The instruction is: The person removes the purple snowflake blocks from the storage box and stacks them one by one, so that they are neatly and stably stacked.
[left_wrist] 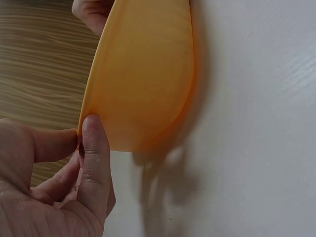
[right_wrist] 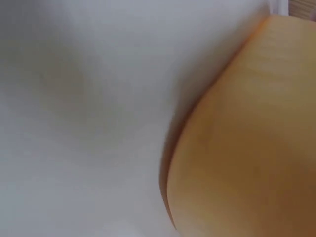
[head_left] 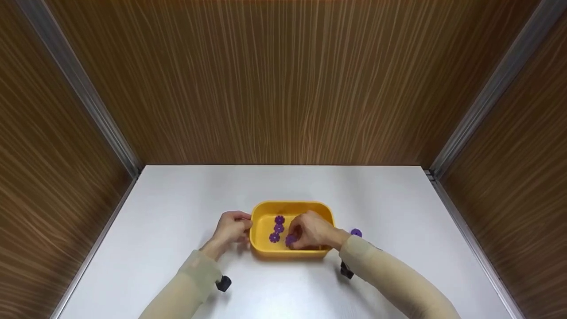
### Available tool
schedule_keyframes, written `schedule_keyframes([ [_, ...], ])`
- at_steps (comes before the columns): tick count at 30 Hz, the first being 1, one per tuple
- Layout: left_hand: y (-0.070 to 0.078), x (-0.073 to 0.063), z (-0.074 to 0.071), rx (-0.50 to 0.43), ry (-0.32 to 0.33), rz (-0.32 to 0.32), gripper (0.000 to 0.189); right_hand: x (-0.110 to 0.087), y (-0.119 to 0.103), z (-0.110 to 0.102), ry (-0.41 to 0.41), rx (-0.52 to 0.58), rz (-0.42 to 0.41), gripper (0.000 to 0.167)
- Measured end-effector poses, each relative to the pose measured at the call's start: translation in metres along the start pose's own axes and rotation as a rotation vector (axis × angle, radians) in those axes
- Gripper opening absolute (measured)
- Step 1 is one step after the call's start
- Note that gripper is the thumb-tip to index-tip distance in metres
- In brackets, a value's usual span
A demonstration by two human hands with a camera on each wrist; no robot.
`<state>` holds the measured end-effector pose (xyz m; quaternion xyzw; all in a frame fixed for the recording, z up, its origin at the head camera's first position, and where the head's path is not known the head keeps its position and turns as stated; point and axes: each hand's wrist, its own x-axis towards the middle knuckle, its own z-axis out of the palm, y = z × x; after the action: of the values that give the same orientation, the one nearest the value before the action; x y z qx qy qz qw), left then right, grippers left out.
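Observation:
A yellow plastic bin (head_left: 292, 254) stands on the white table, its outer wall (left_wrist: 143, 74) filling much of the left wrist view. At its left end my left hand (head_left: 231, 228) pinches the rim between thumb and finger. My right hand (head_left: 313, 230) reaches into the bin from the right and pinches a purple flower-shaped piece (head_left: 290, 240) near the bin's floor. To the left of that hand, three more purple flower-shaped pieces (head_left: 278, 228) lie in a loose row. In the right wrist view only the bin's side (right_wrist: 247, 138) shows, and the hand is out of sight.
Another purple piece (head_left: 356, 232) lies on the white table (head_left: 390, 199) to the right of the bin, beside my right wrist. Wood-grain panels (head_left: 283, 88) enclose the table at the back and sides, with metal strips (head_left: 88, 97) in the corners.

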<state>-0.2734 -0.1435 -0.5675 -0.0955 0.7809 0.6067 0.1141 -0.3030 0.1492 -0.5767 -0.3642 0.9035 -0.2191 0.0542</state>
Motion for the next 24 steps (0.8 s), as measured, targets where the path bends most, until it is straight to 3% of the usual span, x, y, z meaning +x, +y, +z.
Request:
schedule_keyframes([
  [16,-0.008,0.002,0.002,-0.017,0.002,0.021,0.028,-0.026,0.015,-0.029,0.053,0.086,0.005,0.027],
  [24,-0.005,0.001,0.002,0.002,0.012,0.013,0.028,-0.042,0.023,-0.044,0.107,0.127,0.072,0.026],
])
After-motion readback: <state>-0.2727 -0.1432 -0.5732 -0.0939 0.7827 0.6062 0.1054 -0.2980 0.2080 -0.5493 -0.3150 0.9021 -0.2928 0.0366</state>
